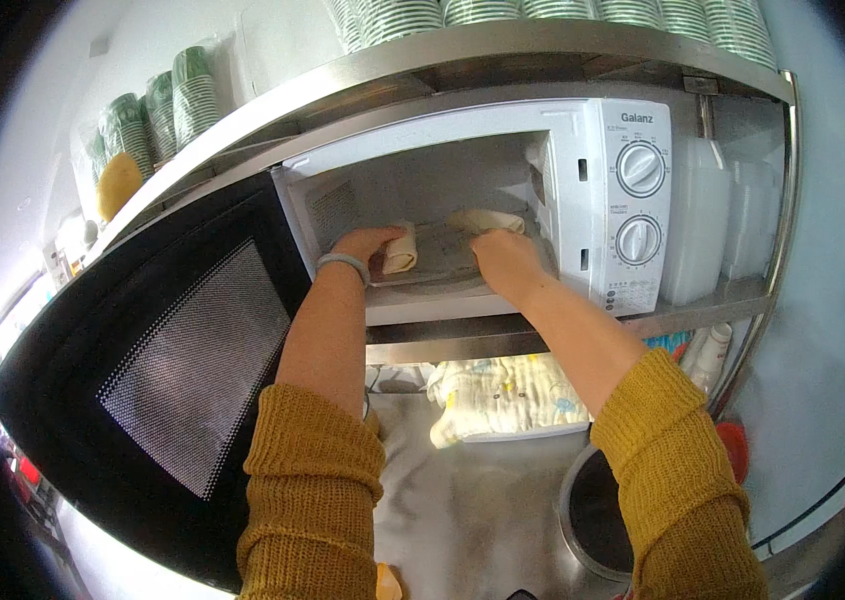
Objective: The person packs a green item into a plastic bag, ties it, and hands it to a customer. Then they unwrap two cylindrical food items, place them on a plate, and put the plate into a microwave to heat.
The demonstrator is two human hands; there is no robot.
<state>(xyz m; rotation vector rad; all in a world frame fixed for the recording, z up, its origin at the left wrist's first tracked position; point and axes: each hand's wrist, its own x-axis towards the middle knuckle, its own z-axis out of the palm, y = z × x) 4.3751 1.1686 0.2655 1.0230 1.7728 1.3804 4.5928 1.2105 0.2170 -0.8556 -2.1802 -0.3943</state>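
Note:
Both my hands reach into a white Galanz microwave oven (636, 210), whose black door (190, 375) stands wide open to the left. My left hand (368, 250) grips a rolled, cream-coloured wrap (401, 251) near the left side of the cavity. My right hand (506, 262) is at a second pale wrap (488, 220) farther right; its fingertips are hidden, so a hold on it cannot be told. Under the wraps lies a clear glass turntable plate (441, 255). A grey band circles my left wrist.
Stacked paper cups (400, 19) fill the steel shelf (542, 45) above. Plastic containers (696, 217) stand right of the microwave. Below are a patterned cream cloth (509, 397) on a tray, a round dark-bottomed pot (599, 510) and the metal worktop (460, 510).

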